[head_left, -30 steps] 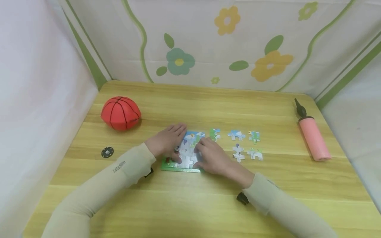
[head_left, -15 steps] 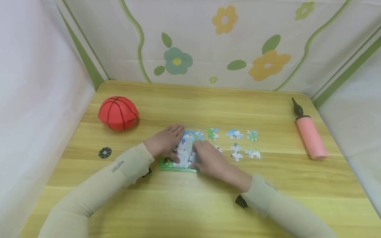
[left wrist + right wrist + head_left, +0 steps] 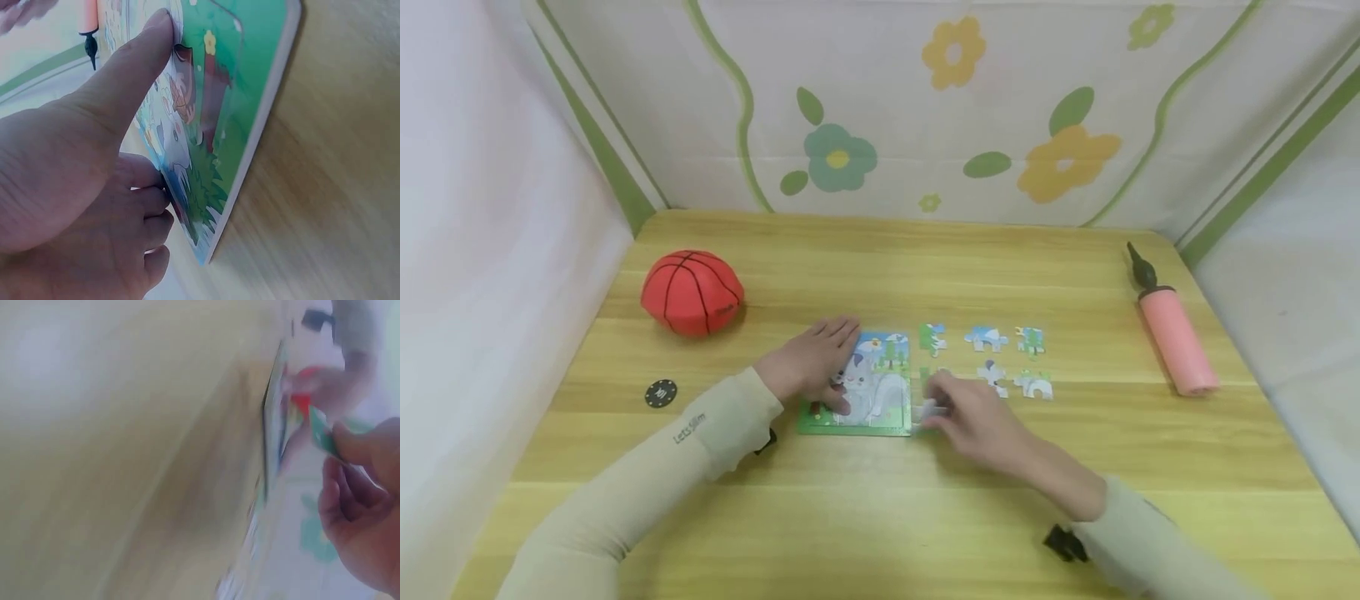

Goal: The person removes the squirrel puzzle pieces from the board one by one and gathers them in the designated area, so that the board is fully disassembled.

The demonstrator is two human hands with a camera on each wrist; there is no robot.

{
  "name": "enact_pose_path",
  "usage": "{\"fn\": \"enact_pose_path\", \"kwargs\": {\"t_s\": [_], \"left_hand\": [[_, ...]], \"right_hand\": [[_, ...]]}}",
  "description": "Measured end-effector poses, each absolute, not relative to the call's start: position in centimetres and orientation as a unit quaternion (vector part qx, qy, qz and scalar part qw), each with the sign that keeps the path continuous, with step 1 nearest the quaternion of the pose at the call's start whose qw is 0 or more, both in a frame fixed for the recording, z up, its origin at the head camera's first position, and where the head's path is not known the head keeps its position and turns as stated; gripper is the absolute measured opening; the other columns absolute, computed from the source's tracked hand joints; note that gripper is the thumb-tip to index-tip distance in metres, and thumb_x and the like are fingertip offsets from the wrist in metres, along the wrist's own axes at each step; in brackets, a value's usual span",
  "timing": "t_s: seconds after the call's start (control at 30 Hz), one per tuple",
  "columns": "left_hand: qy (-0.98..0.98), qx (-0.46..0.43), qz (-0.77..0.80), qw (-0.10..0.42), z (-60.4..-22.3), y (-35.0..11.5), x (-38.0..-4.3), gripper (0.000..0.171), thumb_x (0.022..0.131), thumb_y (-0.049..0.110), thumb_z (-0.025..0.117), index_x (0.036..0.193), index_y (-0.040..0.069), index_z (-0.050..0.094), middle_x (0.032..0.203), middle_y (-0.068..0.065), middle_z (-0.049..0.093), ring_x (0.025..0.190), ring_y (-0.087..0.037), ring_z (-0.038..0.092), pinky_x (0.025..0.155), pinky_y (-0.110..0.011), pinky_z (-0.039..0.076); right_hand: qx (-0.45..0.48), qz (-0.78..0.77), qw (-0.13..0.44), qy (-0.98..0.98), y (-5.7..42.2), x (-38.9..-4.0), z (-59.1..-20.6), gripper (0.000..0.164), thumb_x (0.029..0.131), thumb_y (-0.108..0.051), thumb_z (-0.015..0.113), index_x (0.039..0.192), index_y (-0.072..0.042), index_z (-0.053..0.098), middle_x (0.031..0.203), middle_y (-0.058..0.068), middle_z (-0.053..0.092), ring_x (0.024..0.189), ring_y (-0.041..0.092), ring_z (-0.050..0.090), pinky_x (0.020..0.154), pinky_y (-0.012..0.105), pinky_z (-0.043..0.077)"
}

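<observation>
My left hand (image 3: 811, 362) lies over the left side of a puzzle board (image 3: 880, 431) with a grey-and-white cartoon animal and a green border. In the left wrist view the thumb (image 3: 140, 53) stretches across the picture, and the other fingers are by the board's edge. Just right of the board, my right hand (image 3: 981, 417) pinches a puzzle piece (image 3: 929, 411) between thumb and fingers. The right wrist view shows this piece's green side (image 3: 322, 434), raised clear of the board and blurred. Several loose puzzle pieces (image 3: 986, 337) lie to the right, one partly behind the right hand.
A red, partly deflated basketball (image 3: 692, 293) sits at the back left, with a black round chip (image 3: 661, 393) in front of it. A pink hand pump (image 3: 1177, 342) with a black nozzle lies at the right. A flowered curtain (image 3: 880, 100) closes the far side.
My right hand has moved right off the board, taking a puzzle piece with it. More of the board's picture now shows. The left hand has stayed on the board.
</observation>
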State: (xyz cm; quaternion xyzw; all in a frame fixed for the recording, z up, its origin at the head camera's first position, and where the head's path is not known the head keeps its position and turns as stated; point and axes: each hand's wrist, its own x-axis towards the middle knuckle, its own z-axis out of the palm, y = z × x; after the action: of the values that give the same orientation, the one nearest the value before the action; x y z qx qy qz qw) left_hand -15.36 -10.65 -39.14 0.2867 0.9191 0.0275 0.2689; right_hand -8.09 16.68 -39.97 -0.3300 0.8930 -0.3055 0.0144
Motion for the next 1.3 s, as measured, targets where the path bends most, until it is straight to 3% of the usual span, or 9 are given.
{"fn": "enact_pose_path", "kwargs": {"t_s": [0.2, 0.53, 0.77, 1.03, 1.13, 1.3], "left_hand": [[0.918, 0.286, 0.035, 0.271, -39.2, -10.7, -15.3, 0.123, 0.085, 0.056, 0.08, 0.166, -0.001, 0.007, 0.177, -0.017, 0.003, 0.166, -0.033, 0.003, 0.138, -0.05, 0.006], [0.918, 0.29, 0.036, 0.268, -38.9, -10.8, -15.2, 0.121, 0.085, 0.055, 0.08, 0.165, -0.002, 0.01, 0.176, -0.019, 0.005, 0.166, -0.035, 0.004, 0.138, -0.05, 0.006], [0.916, 0.294, 0.032, 0.27, -38.7, -10.7, -15.1, 0.121, 0.085, 0.056, 0.079, 0.165, -0.003, 0.01, 0.176, -0.019, 0.005, 0.166, -0.035, 0.006, 0.137, -0.051, 0.007], [0.917, 0.294, 0.037, 0.267, -38.9, -10.8, -15.2, 0.121, 0.085, 0.056, 0.079, 0.165, -0.002, 0.01, 0.176, -0.019, 0.004, 0.166, -0.034, 0.005, 0.138, -0.051, 0.006], [0.916, 0.301, 0.043, 0.263, -39.1, -10.8, -15.0, 0.119, 0.087, 0.054, 0.079, 0.165, -0.002, 0.01, 0.177, -0.018, 0.004, 0.166, -0.034, 0.004, 0.138, -0.05, 0.005], [0.911, 0.322, 0.049, 0.254, -39.1, -11.0, -14.7, 0.111, 0.092, 0.048, 0.076, 0.165, -0.003, 0.01, 0.177, -0.018, 0.005, 0.166, -0.034, 0.003, 0.138, -0.05, 0.005]], "right_hand": [[-0.271, -0.278, 0.099, 0.916, 23.7, -7.3, -40.0, 0.026, 0.085, -0.008, 0.081, 0.105, -0.012, 0.064, 0.093, -0.005, 0.073, 0.086, 0.007, 0.069, 0.075, 0.021, 0.061], [-0.212, -0.245, 0.105, 0.94, 31.3, -7.8, -40.7, 0.03, 0.083, -0.009, 0.085, 0.107, -0.013, 0.067, 0.093, -0.006, 0.07, 0.082, -0.001, 0.06, 0.068, 0.02, 0.054], [-0.223, -0.2, 0.097, 0.949, 31.6, -8.4, -40.9, 0.031, 0.079, -0.016, 0.089, 0.103, -0.02, 0.07, 0.102, -0.006, 0.068, 0.091, 0.006, 0.058, 0.076, 0.025, 0.053], [-0.226, -0.158, 0.101, 0.956, 30.9, -8.5, -40.6, 0.032, 0.078, -0.015, 0.09, 0.104, -0.016, 0.071, 0.105, -0.003, 0.069, 0.102, 0.02, 0.068, 0.09, 0.047, 0.06], [-0.23, -0.156, 0.097, 0.956, 30.1, -8.4, -40.2, 0.034, 0.08, -0.014, 0.089, 0.108, -0.013, 0.071, 0.105, -0.002, 0.07, 0.1, 0.019, 0.069, 0.088, 0.045, 0.062], [-0.253, -0.173, 0.085, 0.948, 26.2, -9.4, -39.0, 0.027, 0.092, -0.016, 0.078, 0.116, -0.007, 0.07, 0.106, 0.002, 0.073, 0.095, 0.016, 0.069, 0.081, 0.035, 0.062]]}}
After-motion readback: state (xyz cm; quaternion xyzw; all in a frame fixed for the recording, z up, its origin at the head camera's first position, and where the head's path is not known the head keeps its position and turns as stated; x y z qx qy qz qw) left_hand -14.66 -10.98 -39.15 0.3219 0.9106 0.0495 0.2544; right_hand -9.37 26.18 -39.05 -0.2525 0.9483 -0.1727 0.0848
